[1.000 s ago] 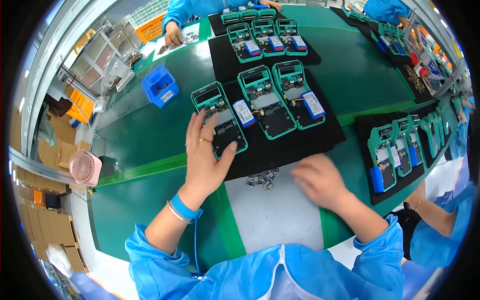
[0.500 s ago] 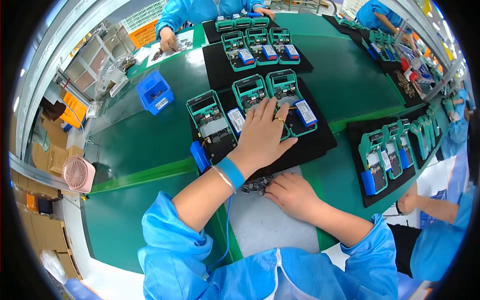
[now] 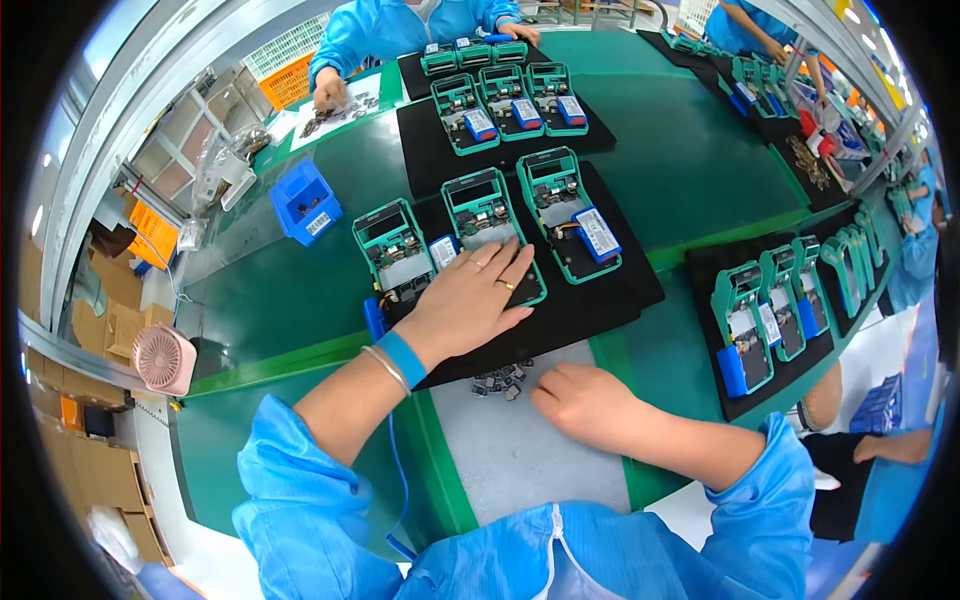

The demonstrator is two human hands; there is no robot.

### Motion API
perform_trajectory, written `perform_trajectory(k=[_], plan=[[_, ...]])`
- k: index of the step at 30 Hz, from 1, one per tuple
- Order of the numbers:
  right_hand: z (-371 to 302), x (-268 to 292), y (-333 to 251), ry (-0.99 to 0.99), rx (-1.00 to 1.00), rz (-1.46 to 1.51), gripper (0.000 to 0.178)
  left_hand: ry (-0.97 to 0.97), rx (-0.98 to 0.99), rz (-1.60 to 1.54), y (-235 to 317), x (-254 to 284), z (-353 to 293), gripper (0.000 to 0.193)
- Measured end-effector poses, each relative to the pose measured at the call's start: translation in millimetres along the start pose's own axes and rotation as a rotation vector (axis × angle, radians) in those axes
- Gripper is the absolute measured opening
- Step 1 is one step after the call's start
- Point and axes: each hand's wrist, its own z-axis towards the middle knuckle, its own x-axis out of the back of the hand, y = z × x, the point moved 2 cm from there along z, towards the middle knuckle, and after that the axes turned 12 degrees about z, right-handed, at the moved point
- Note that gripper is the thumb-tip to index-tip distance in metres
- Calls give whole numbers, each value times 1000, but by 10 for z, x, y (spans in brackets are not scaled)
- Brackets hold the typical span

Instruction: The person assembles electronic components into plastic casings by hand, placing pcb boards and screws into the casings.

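Three green device housings with exposed boards lie in a row on a black mat (image 3: 600, 315): a left housing (image 3: 395, 240), a middle housing (image 3: 478, 190) and a right housing (image 3: 553, 190). My left hand (image 3: 470, 300), with a blue wrist strap (image 3: 402, 360), lies over the lower part of the middle housing, fingers stretched out and covering its inside. A blue battery pack (image 3: 597, 235) rests in the right housing; another battery pack (image 3: 444, 251) shows beside my left fingers. My right hand (image 3: 580, 405) is closed on the grey sheet (image 3: 530, 460), beside a pile of small metallic parts (image 3: 500, 380). Its fingertips are hidden.
A blue bin (image 3: 305, 200) stands at the left, and a pink fan (image 3: 163, 358) beyond the bench edge. More housings lie on a mat (image 3: 700, 270) at the right. Across the bench, a co-worker's hand (image 3: 329, 90) is over small parts on white paper.
My left hand has moved left and toward me, from between the middle and right housings onto the middle one. The right housing is now uncovered. My right hand has drawn slightly off the pile.
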Motion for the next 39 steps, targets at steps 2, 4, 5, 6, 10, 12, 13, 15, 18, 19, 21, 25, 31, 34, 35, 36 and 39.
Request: perform_trajectory(k=[2,4,5,6,10,12,13,15,18,19,21,25,31,34,35,36,39], plan=[[11,2,-22,-17,39,-45,10,-26,-25,-18,-29,39,-58,73],[9,6,-31,-33,74,-92,9,-59,-43,-28,-42,90,-94,73],[8,9,-34,-58,107,-112,9,-32,-41,-62,-46,100,-89,71],[9,12,-32,-86,140,-131,10,-21,-11,-114,-58,106,-43,68],[31,18,-25,-115,166,-129,12,151,66,-132,75,217,424,59],[21,6,-19,-86,181,-94,13,188,110,-143,202,211,793,63],[36,15,-36,-88,185,-99,13,186,141,-182,251,198,944,65],[99,18,-68,-97,179,-86,11,160,167,-184,255,53,1136,64],[151,107,0,-160,142,-11,11,73,198,-285,239,-36,1201,54],[147,190,43,-168,127,-21,11,17,152,-327,216,-58,1240,50],[177,448,130,-184,97,27,12,-39,131,-368,137,-87,1139,47],[262,961,466,-47,45,7,14,346,129,-361,55,35,747,30],[405,1098,1319,323,-69,-28,17,236,145,-328,176,67,331,26],[475,948,1625,292,-24,-162,16,309,209,-402,256,70,346,31],[503,907,1674,283,-19,-165,16,316,216,-407,262,97,377,31],[532,872,1718,257,-41,-175,15,265,258,-455,260,117,416,33],[631,793,1782,202,-51,-196,14,271,313,-501,261,20,508,37]])
